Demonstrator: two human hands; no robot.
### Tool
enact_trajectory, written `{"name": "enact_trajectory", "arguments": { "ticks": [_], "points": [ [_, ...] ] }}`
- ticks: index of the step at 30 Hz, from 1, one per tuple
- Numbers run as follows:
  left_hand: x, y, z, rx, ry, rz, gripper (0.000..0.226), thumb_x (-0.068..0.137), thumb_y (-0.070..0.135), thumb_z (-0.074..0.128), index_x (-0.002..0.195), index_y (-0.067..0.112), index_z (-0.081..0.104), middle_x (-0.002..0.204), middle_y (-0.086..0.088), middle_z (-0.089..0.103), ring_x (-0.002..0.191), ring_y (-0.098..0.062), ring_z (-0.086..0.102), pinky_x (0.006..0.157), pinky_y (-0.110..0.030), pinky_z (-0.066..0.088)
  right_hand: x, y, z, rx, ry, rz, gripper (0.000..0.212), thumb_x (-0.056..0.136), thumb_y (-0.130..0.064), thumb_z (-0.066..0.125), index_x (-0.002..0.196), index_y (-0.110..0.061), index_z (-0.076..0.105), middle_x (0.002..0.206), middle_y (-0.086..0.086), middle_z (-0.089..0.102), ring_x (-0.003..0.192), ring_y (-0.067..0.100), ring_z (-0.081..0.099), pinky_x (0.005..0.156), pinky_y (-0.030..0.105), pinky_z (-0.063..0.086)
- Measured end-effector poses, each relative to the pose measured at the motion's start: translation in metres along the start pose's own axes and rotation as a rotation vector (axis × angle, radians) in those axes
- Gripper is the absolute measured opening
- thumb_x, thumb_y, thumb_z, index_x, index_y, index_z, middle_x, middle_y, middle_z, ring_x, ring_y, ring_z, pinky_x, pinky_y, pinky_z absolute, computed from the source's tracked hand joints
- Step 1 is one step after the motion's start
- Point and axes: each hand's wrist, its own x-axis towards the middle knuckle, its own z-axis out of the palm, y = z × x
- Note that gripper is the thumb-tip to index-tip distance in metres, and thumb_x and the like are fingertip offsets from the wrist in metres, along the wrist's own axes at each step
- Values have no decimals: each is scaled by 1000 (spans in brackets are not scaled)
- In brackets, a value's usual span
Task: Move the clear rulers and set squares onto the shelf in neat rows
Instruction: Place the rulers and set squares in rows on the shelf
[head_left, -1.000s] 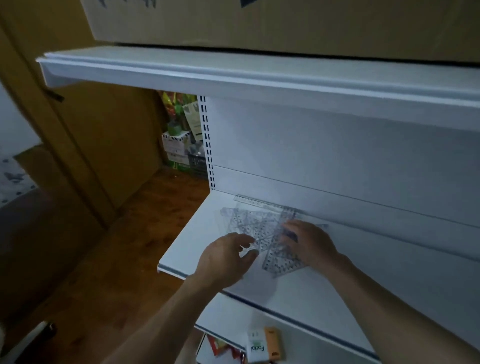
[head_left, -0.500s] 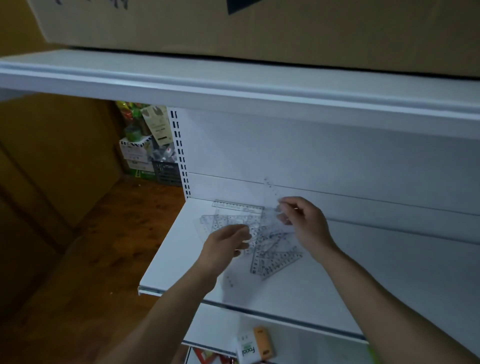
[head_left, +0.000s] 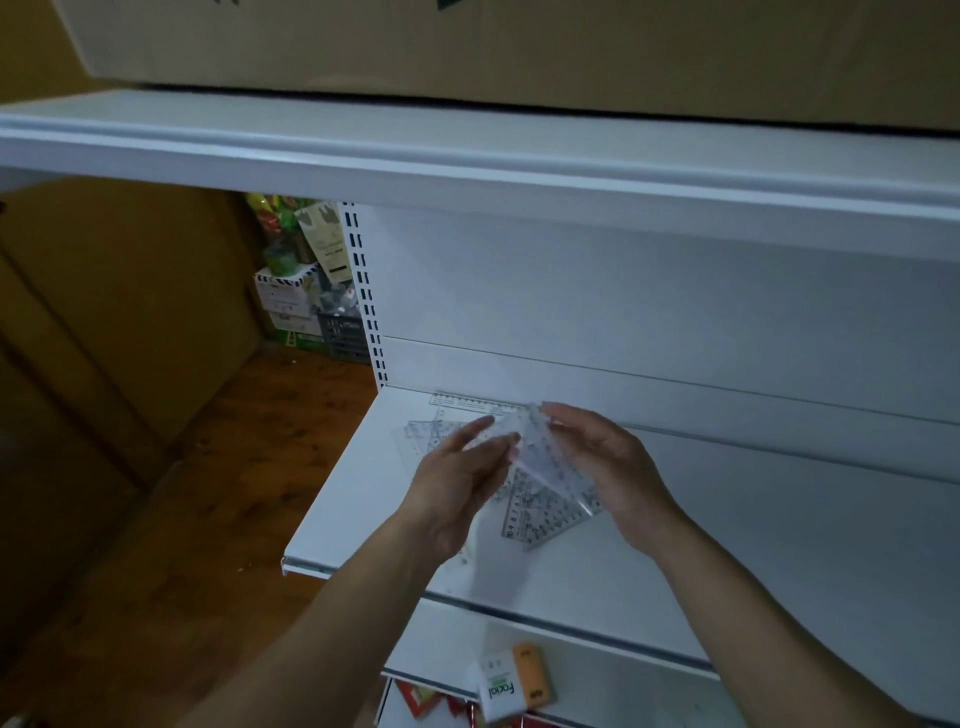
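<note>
Both hands hold one clear ruler piece (head_left: 540, 457) tilted above the white shelf (head_left: 675, 545). My right hand (head_left: 608, 467) grips its upper right edge with curled fingers. My left hand (head_left: 457, 478) touches its left end with nearly straight fingers. Under the hands a clear set square (head_left: 540, 514) lies flat on the shelf. More clear set squares (head_left: 421, 434) lie to the left, and a clear straight ruler (head_left: 467, 402) lies along the back wall.
An upper shelf (head_left: 467, 156) with a cardboard box (head_left: 519, 47) on it overhangs the work area. Below the shelf sits a white and orange packet (head_left: 511, 686). At the left are a wooden floor (head_left: 208, 493) and stacked goods (head_left: 306, 291).
The right hand lifted a clear piece off the pile and raised it; the left hand came up from the shelf to meet it. The camera view shifted left and up.
</note>
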Motion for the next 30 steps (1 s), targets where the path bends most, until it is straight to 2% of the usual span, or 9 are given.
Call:
{"name": "enact_trajectory", "arguments": {
  "ticks": [2, 4, 8, 12, 17, 21, 25, 30],
  "points": [
    [-1, 1, 2, 20, 48, 72, 30, 89, 4, 63, 117, 14, 58, 104, -7, 73, 98, -17, 69, 92, -29, 53, -3, -1, -1, 49, 12, 76, 21, 93, -29, 56, 111, -26, 67, 111, -7, 70, 100, 11, 67, 85, 29, 53],
    [-2, 2, 3, -1, 77, 124, 29, 87, 4, 65, 114, 11, 58, 100, -6, 74, 99, -18, 69, 93, -30, 51, -7, -2, -1, 52, -39, 147, 23, 93, -33, 54, 106, -20, 67, 102, 1, 73, 88, 17, 70, 76, 29, 54],
    [-5, 2, 3, 100, 82, 207, 31, 83, 8, 70, 112, 12, 60, 102, -4, 74, 101, -18, 69, 89, -29, 52, -11, -5, 1, -88, -2, 87, 14, 91, -22, 60, 91, -15, 73, 83, 4, 74, 64, 13, 63, 59, 24, 46],
    [-7, -2, -2, 286, 95, 310, 29, 87, 15, 68, 116, 18, 64, 105, 3, 73, 99, -14, 69, 89, -27, 53, -10, -7, 7, -185, 95, 31, 15, 90, -22, 62, 81, -18, 73, 70, 3, 72, 53, 11, 59, 55, 25, 42],
    [-13, -5, -12, 291, 116, 331, 24, 88, 12, 66, 112, 15, 67, 102, -2, 74, 97, -17, 69, 87, -28, 53, -13, -4, 15, -273, 93, 30, 18, 91, -24, 60, 80, -18, 73, 69, 0, 72, 53, 11, 59, 56, 25, 43],
    [-14, -4, -17, 291, 68, 312, 18, 86, 12, 67, 104, 10, 69, 97, -10, 74, 93, -23, 70, 79, -25, 55, -23, -3, 16, -240, 103, 72, 16, 92, -23, 60, 83, -18, 73, 71, 2, 72, 56, 12, 61, 57, 26, 43],
    [-8, -15, -8, 312, 5, 271, 12, 86, 9, 67, 97, 4, 69, 92, -16, 72, 86, -23, 70, 75, -25, 56, -43, 0, 0, -224, 191, 111, 12, 90, -22, 63, 84, -18, 72, 74, 2, 72, 61, 11, 62, 58, 27, 44],
    [-9, -50, 28, 357, -108, 225, 5, 86, 5, 66, 91, 4, 68, 87, -12, 74, 80, -18, 70, 73, -24, 55, -84, 2, -44, -216, 342, 140, 9, 88, -20, 66, 80, -19, 71, 71, 2, 72, 59, 11, 60, 58, 26, 43]
  ]
}}
